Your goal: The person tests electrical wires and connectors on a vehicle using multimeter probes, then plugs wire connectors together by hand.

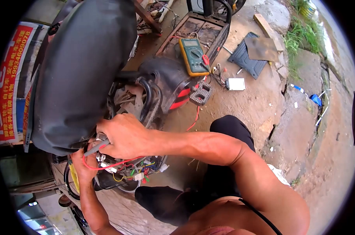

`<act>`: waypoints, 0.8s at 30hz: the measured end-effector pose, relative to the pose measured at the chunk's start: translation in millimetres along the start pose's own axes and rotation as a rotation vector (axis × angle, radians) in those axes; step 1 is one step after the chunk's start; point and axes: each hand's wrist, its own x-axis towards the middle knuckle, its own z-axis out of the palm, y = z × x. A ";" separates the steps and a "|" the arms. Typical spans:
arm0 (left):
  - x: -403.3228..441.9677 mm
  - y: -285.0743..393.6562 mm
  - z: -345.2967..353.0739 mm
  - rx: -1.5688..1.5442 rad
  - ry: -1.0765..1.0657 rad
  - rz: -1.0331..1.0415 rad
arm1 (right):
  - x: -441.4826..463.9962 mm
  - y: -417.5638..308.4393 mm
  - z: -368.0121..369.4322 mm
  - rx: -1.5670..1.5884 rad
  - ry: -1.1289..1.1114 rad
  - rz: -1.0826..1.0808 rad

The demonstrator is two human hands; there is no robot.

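Observation:
My right hand [124, 135] is closed around a grey multimeter probe [95, 149] just under the front end of the black seat [81, 70]. A red test lead [107, 167] loops from the probe past the wiring. Lower and to the left, my left hand [83, 163] is closed close to the probe; whatever its fingers grip is hidden by the seat and my right hand. Below both hands hangs a bundle of coloured wires with connectors [139, 176]. The green and yellow multimeter [194, 56] lies on the vehicle's footboard.
A pedal [201, 93] sticks out beside the frame. On the ground are a white box with wires [235, 84], a black plastic cover [248, 58], a wooden block [268, 31] and a screwdriver [270, 68]. A red sign [13, 82] stands at the left.

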 end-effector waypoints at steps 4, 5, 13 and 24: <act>0.6 14.3 0.8 -0.004 0.011 0.005 | 1.8 -0.6 -4.2 0.042 -0.036 0.020; 2.0 17.7 1.1 -0.028 0.014 0.005 | 2.5 -0.2 -3.2 0.050 -0.035 0.017; -16.7 -39.2 1.2 -0.273 -0.001 -0.122 | 6.1 -5.1 6.4 0.214 -0.087 0.056; -8.2 -2.1 5.3 -0.455 0.126 -0.359 | -3.2 4.0 -0.1 0.184 0.073 -0.285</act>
